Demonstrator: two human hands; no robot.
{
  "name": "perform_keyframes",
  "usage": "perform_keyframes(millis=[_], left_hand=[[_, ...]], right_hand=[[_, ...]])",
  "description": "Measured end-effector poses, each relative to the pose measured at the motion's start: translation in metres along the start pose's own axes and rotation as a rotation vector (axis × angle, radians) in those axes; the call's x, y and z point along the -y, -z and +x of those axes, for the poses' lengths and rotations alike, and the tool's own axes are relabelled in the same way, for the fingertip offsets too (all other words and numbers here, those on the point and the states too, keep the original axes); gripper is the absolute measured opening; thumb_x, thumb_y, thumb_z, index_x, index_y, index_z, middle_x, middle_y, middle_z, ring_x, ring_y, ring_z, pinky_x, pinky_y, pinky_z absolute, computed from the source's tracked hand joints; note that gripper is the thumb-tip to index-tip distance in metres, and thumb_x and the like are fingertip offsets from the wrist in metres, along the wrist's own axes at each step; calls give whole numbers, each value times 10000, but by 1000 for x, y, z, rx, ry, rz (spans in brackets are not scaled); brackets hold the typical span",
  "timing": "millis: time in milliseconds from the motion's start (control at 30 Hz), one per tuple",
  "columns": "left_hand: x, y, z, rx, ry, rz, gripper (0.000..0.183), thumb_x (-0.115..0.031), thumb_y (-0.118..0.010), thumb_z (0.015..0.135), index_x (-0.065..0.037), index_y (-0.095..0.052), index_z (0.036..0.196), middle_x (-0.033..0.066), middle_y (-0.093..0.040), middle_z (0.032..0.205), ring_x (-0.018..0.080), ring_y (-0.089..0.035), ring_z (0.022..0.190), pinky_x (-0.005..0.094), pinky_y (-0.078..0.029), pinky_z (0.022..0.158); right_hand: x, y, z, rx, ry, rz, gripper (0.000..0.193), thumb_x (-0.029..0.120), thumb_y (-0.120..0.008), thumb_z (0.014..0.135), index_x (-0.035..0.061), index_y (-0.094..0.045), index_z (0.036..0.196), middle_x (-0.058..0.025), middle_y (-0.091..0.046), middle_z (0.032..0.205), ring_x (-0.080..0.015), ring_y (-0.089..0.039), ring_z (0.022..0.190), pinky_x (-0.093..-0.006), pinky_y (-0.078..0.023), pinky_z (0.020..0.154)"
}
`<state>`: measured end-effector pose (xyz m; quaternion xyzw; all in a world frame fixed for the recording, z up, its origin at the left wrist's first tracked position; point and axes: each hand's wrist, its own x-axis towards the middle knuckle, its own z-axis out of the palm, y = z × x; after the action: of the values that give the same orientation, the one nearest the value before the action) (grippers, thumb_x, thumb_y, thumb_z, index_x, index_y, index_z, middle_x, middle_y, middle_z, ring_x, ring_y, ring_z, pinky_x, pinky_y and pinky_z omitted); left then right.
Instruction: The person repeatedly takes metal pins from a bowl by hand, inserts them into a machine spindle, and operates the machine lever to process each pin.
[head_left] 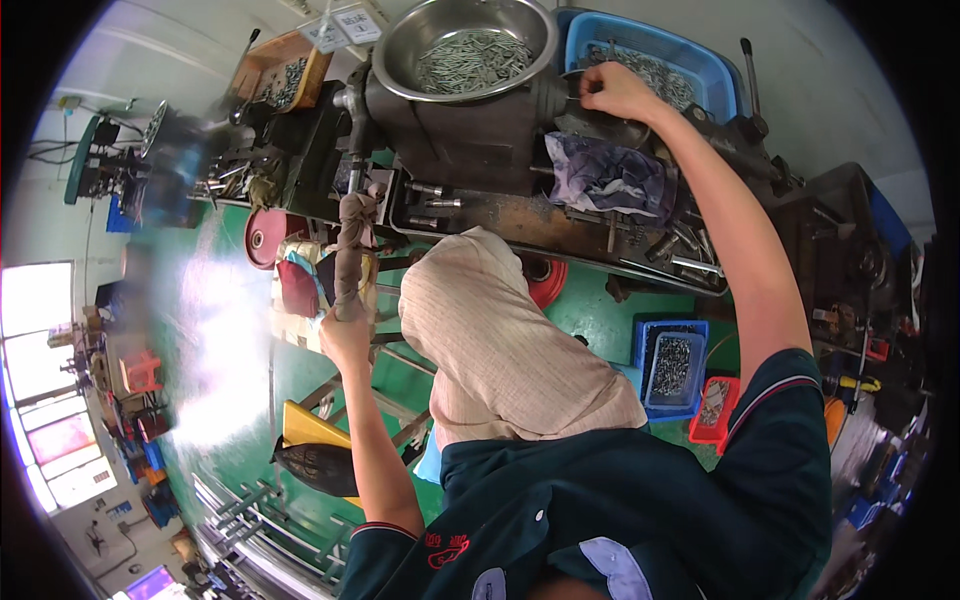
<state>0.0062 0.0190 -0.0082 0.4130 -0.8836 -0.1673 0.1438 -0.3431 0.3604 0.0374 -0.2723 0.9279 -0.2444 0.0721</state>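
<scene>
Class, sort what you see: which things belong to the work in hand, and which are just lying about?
Likely in use:
cloth-wrapped lever, gripped by the left hand
dark machine, with the right hand at it
steel bowl of slender metal pieces
blue basket of metal parts

Apparently just lying about:
black bag
red tray, right side
metal bars, lower left
</scene>
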Motion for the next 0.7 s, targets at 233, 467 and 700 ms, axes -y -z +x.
perform_keyframes(millis=[233, 467, 700], left_hand=[[7, -1, 2, -8, -15, 24, 235, -244, -606, 686, -23, -622, 764, 186, -590, 662, 353, -582, 678, 400, -443, 610], [-1, 5, -1, -4, 39, 2, 239, -238, -606, 683, -15, -619, 767, 193, -591, 675, 360, -580, 689, 400, -444, 619], [-5, 7, -1, 4, 52, -2, 242, -235, -605, 668, -17, -623, 773, 196, -592, 686, 362, -580, 691, 401, -447, 626]], right_hand=[[33, 48, -4, -819, -9, -607, 153, 246, -567, 690, 121, -633, 749, -48, -609, 833, -253, -527, 846, -375, -415, 741], [148, 30, 33, -182, 191, -198, 172, 267, -637, 621, 114, -634, 699, -37, -618, 672, -231, -572, 769, -327, -453, 672], [175, 13, 49, -1, 82, -435, 261, 222, -666, 612, 82, -639, 831, -96, -634, 854, -255, -581, 887, -418, -399, 742]])
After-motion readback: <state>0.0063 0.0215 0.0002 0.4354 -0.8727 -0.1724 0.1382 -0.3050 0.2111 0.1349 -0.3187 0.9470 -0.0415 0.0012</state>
